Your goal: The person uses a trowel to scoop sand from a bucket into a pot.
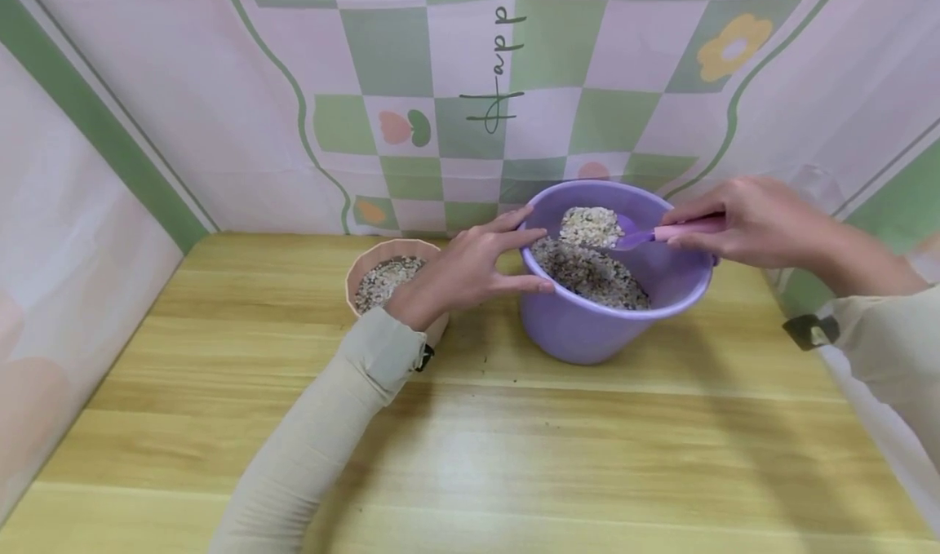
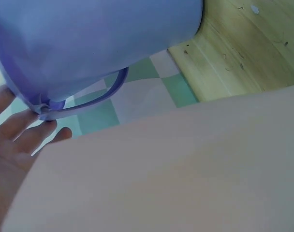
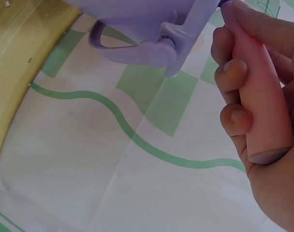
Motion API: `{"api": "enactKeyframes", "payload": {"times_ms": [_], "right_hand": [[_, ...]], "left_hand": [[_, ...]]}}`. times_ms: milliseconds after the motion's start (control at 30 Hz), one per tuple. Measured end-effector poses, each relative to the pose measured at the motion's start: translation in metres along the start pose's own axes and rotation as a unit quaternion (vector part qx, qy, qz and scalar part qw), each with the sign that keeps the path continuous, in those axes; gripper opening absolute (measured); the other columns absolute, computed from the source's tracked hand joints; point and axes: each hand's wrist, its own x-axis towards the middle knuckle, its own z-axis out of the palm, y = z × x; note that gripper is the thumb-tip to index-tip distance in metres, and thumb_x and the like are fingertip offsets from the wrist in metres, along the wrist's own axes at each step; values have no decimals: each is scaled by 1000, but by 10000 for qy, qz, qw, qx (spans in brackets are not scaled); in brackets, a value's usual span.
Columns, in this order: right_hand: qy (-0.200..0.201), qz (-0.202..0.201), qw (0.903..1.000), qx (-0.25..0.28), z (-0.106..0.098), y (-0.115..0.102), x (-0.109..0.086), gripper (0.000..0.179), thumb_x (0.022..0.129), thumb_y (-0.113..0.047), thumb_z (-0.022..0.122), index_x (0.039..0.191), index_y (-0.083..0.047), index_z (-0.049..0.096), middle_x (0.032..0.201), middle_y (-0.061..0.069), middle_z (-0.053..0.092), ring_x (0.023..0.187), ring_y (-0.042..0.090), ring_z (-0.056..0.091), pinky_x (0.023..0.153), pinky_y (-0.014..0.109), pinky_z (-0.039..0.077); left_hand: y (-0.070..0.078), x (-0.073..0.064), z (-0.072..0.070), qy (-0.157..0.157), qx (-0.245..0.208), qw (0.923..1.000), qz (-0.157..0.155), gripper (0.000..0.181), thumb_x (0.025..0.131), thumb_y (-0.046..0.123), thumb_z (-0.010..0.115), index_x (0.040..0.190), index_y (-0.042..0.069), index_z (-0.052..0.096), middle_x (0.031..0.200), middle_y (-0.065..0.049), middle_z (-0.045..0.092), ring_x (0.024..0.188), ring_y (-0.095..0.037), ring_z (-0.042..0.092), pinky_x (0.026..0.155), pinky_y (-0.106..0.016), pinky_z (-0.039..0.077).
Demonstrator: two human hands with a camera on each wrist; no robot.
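Observation:
A purple bucket (image 1: 580,338) stands on the table, part filled with mixed pale and dark gravel (image 1: 595,275). My left hand (image 1: 470,264) touches the left side of its rim, fingers spread and fairly straight. At the right, my right hand (image 1: 760,219) grips the pink handle (image 3: 263,92) of a small trowel (image 1: 635,238) with a purple blade. The blade is over the bucket's inside, heaped with pale gravel (image 1: 590,226) that hides most of it. Left of the bucket is a pale pink pot (image 1: 352,272) holding gravel, partly covered by my left wrist.
The wooden table (image 1: 470,456) carries a few stray specks of gravel near the bucket. A checkered cloth (image 1: 470,64) hangs close behind the bucket and pot. The bucket's handle (image 2: 98,99) hangs at its far side.

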Motion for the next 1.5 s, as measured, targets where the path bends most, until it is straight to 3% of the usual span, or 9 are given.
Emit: {"api": "enactKeyframes", "payload": {"times_ms": [433, 667, 767, 900, 1033, 1133, 1200, 1367, 1500], "right_hand": [[-43, 139, 9999, 42, -8, -4, 0, 22, 83, -16, 82, 105, -17, 79, 89, 1, 77, 54, 4, 59, 52, 18, 47], [-26, 105, 9999, 35, -11, -9, 3, 20, 85, -18, 81, 105, -19, 79, 91, -1, 77, 57, 4, 62, 56, 16, 46], [-70, 130, 9999, 10, -12, -12, 4, 19, 86, -20, 80, 105, -20, 79, 88, -4, 77, 54, 5, 60, 54, 18, 46], [-109, 150, 9998, 29, -13, -14, 7, 19, 86, -21, 80, 105, -19, 79, 85, -5, 76, 48, 5, 53, 51, 20, 43], [-95, 74, 9999, 105, -12, -15, 10, 21, 84, -18, 82, 105, -18, 79, 84, -5, 76, 45, 6, 50, 50, 18, 42], [-58, -29, 9998, 169, -12, -15, 12, 22, 82, -16, 83, 104, -17, 80, 87, -2, 77, 45, 5, 52, 51, 16, 43], [-23, -115, 9998, 178, -13, -16, 12, 22, 82, -15, 83, 104, -18, 80, 91, 1, 77, 48, 4, 55, 53, 14, 44], [53, -348, 9994, 59, -13, -20, 16, 20, 84, -18, 82, 102, -27, 80, 91, -6, 77, 51, 3, 56, 57, 13, 45], [80, -417, 9991, 68, -13, -23, 19, 20, 83, -19, 82, 100, -28, 80, 87, -10, 76, 54, 3, 58, 58, 14, 45]], "left_hand": [[-5, -11, -10, 536, -31, 9981, 304, 66, 88, 60, 65, 140, 20, 59, 152, -8, 45, 124, -27, 59, 105, -41, 47], [-11, -22, -19, 629, -191, 9971, 379, 60, 90, 55, 66, 138, 21, 61, 146, -4, 52, 116, -14, 64, 79, -25, 51], [-14, -28, -23, 634, -143, 9970, 413, 58, 92, 55, 65, 138, 20, 61, 147, -6, 52, 82, -9, 71, 66, -22, 49], [-17, -39, -30, 500, 161, 9985, 141, 61, 92, 62, 59, 140, 24, 59, 151, -5, 47, 40, -4, 50, 45, -23, 39], [-22, -49, -36, 343, 266, 9986, -307, 65, 90, 68, 56, 142, 28, 56, 156, -2, 41, 59, -1, 61, 48, -23, 47], [-28, -55, -38, 345, 138, 9984, -430, 68, 90, 68, 56, 144, 25, 55, 156, -4, 41, 83, -3, 68, 66, -27, 56], [-32, -59, -39, 418, 70, 9984, -366, 68, 91, 64, 58, 143, 21, 55, 147, -5, 52, 98, -8, 68, 79, -31, 57], [-43, -69, -40, 587, -7, 9982, -85, 61, 94, 54, 62, 139, 14, 59, 106, 7, 73, 140, -16, 41, 106, -38, 45], [-49, -78, -43, 672, 24, 9974, -247, 58, 93, 55, 62, 136, 16, 62, 130, 3, 65, 144, -16, 36, 112, -41, 38]]}}
